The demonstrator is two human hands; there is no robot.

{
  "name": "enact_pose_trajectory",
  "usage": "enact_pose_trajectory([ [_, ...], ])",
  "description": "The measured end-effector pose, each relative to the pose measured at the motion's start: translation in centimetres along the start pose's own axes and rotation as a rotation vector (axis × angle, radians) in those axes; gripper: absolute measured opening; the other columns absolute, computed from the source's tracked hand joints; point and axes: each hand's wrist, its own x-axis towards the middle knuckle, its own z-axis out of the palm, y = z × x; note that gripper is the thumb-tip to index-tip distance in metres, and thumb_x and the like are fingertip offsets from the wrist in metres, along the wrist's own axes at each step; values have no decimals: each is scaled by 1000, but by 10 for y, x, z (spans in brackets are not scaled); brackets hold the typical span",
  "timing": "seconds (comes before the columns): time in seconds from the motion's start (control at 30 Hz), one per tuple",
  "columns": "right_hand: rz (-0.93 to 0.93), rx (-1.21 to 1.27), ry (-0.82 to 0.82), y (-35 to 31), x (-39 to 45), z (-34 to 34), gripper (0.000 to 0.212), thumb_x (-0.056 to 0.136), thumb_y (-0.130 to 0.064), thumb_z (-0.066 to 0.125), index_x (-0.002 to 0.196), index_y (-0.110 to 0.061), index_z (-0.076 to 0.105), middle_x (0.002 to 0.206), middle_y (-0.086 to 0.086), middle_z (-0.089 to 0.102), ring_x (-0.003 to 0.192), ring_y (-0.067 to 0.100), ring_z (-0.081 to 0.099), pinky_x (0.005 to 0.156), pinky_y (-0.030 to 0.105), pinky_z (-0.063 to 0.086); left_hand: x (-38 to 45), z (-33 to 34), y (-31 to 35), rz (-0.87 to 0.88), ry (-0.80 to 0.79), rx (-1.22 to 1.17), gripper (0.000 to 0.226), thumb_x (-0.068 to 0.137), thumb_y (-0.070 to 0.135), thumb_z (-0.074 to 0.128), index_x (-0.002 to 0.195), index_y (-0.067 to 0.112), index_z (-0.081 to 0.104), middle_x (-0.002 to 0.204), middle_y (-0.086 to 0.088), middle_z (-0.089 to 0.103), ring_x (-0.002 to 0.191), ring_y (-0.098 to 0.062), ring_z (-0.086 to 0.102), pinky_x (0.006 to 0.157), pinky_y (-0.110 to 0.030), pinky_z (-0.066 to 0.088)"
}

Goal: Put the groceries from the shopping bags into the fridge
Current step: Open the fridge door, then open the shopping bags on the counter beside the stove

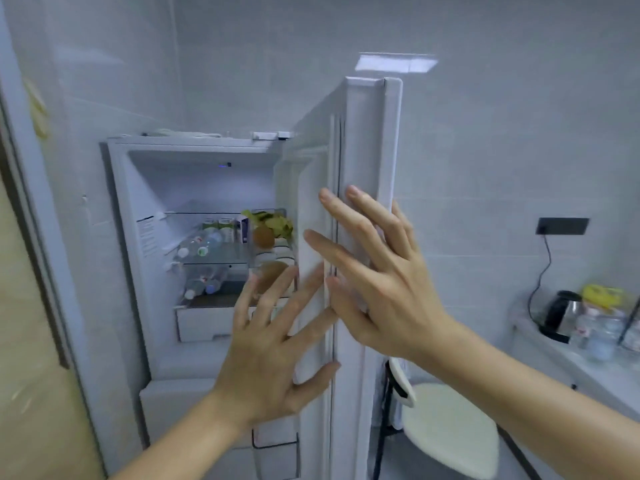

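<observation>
The white fridge (135, 237) stands with its door (367, 140) swung out towards me, edge on. My right hand (377, 278) lies flat on the door's edge, fingers spread. My left hand (273, 337) is spread against the door's inner side, just below it. Both hands hold nothing. Inside, water bottles (202, 242) lie on glass shelves beside cartons (227, 225), leafy greens (273, 221) and brown round fruits (264, 236). No shopping bag is in view.
A white stool (446, 424) stands right of the door. A counter (568, 362) at the far right carries a kettle (562, 315), jars and a yellow packet. A wooden panel (31, 341) runs along the left edge. Tiled wall behind.
</observation>
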Motion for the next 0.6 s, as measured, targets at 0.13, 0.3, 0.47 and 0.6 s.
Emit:
enact_pose_trajectory([
  [0.13,107,-73,-56,41,-32,-29,51,95,-14,61,146,-13,59,167,17,31,158,39,18,115,61,34,41,27,16,140,16,14,63,88,49,69,146,26,57,161,0,42,148,-24,42,119,-65,25],
  [0.3,194,-177,-135,92,-66,-41,56,99,-18,59,154,-14,48,169,15,27,160,43,7,121,61,27,81,73,38,241,-98,28,61,93,50,60,147,24,56,165,0,35,153,-22,33,125,-52,19],
  [0.47,282,-226,-219,133,-87,-45,66,98,-18,63,159,-18,39,172,8,22,161,40,-2,125,57,23,114,108,63,250,-241,27,68,91,53,56,151,22,50,165,-5,37,156,-24,25,127,-49,16],
  [0.6,290,-246,-266,149,-92,-49,66,100,-20,61,161,-21,36,172,5,21,161,37,-4,129,50,22,122,119,70,238,-296,74,72,90,55,53,153,22,46,166,-5,33,157,-26,22,128,-50,11],
])
